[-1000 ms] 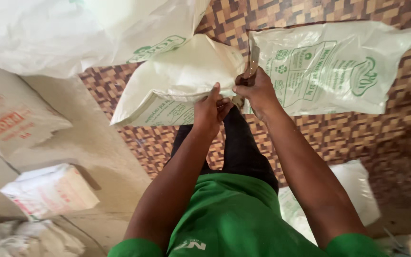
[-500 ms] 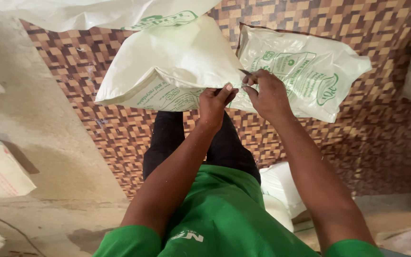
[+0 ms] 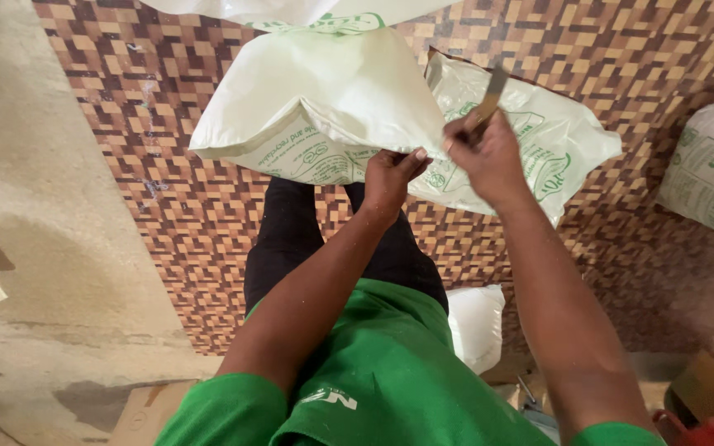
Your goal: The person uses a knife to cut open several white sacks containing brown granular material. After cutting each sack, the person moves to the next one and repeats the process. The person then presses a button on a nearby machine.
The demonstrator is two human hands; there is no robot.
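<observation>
- Left hand [image 3: 390, 175] pinching the lower corner of the full white sack [image 3: 324, 103], thumb on top and the other digits curled under the seam, seemingly to keep that edge taut and steady.
- Right hand [image 3: 489, 157] wrapped in a closed fist round a thin flat tool [image 3: 487, 103], wooden-looking at the handle, darker toward the tip; tip angled up and away, just beside the pinched corner, probably so the point meets the stretched edge.
- Whether the tool is a blade or a needle: too blurred to tell.
- Both hands close together at the sack's corner, forearms reaching forward from green sleeves, black-trousered legs directly beneath.
- Sack plump and bulging, lifted or propped at about waist height, green print along its underside; overlapping a flatter sack [image 3: 539, 140] of the same kind lying on the floor behind it.
- Another white sack [image 3: 307, 8] along the top edge, touching the held one from above.
- A further printed sack [image 3: 708, 173] lying well apart at the right edge; a small white bag [image 3: 474, 326] near the feet.
- Floor [image 3: 175, 190] covered in a brown-and-tan small-square pattern, ending at bare, stained concrete [image 3: 51, 206] on the left.
- Cardboard [image 3: 138, 413] at the lower left, something red [image 3: 704, 429] at the lower right corner, not clear enough to name.
</observation>
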